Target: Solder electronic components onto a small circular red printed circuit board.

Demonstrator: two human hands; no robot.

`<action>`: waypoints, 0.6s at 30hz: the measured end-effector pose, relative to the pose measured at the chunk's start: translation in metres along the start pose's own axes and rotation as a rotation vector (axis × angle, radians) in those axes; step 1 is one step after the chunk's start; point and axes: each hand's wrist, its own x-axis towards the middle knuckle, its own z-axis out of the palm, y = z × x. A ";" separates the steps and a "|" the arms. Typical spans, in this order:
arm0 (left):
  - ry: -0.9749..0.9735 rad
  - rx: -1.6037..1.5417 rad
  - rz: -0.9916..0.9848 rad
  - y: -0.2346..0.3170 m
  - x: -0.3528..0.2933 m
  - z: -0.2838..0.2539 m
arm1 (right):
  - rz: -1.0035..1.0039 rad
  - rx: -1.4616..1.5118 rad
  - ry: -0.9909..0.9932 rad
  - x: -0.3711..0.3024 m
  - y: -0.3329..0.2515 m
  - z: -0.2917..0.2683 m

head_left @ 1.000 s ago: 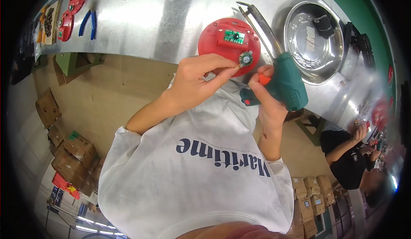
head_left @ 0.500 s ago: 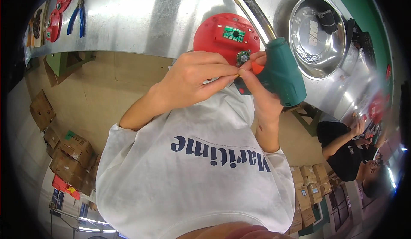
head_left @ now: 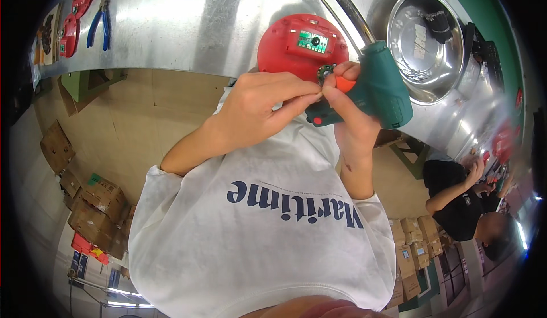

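Note:
My right hand (head_left: pixel 354 108) is wrapped about a green soldering gun (head_left: pixel 386 84) with an orange trigger (head_left: pixel 345 84). The gun's metal barrel points away over the bench. Thumb and fingertips of my left hand (head_left: pixel 259 103) are pinched together and meet my right thumb. Whatever thin thing lies between them is mostly hidden. Just beyond the fingertips is a small round green circuit part (head_left: pixel 325 71). Behind it lies a round red plastic housing (head_left: pixel 273 47), with a green circuit board (head_left: pixel 313 42) set in its raised middle.
A shiny metal basin (head_left: pixel 399 73) stands on the metal bench (head_left: pixel 188 27) to the right, with a dark pad (head_left: pixel 437 27) inside. Blue-handled cutters (head_left: pixel 99 26) and red housings (head_left: pixel 69 33) lie at the far left. Another person (head_left: pixel 456 198) works at the right.
The soldering gun and my right hand have shifted slightly right and away from me. The red housing has moved a little. My left hand stays pinched at nearly the same place.

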 end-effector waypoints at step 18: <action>0.088 0.066 -0.051 0.012 0.001 0.007 | 0.173 0.226 0.073 -0.003 -0.001 0.004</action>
